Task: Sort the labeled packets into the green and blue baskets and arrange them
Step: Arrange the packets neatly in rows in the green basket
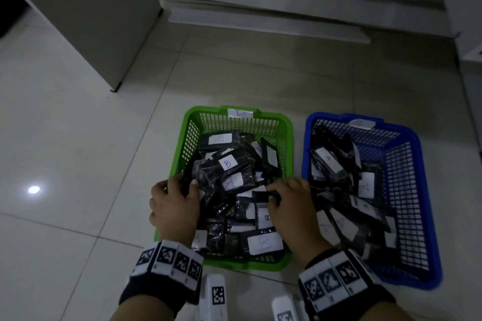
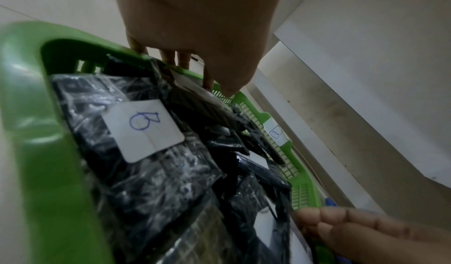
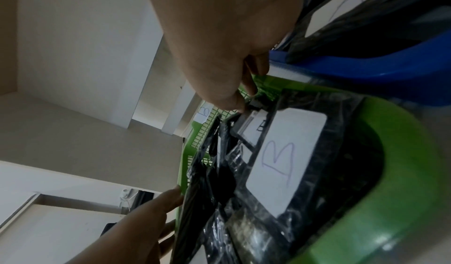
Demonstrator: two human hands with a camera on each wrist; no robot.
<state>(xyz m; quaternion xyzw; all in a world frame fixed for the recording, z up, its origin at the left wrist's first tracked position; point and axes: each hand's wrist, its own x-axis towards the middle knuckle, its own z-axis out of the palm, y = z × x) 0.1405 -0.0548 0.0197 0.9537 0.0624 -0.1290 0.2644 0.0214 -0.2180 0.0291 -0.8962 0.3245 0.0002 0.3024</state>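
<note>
Sorting looks done: B packets (image 1: pixel 227 164) in green basket (image 1: pixel 287 122), A's in blue basket (image 1: pixel 422 190). Arranging left. Left hand (image 1: pixel 174 206) and right hand (image 1: pixel 289 206) each grasp B packets.

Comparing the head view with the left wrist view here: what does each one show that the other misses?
Only the head view shows the blue basket with its A-labeled packets and the right hand pinching a packet.

Only the left wrist view shows the left hand's fingertips reaching down among the packets at the basket's wall.

Both show the green basket, its B tag and B-labeled packets.
</note>
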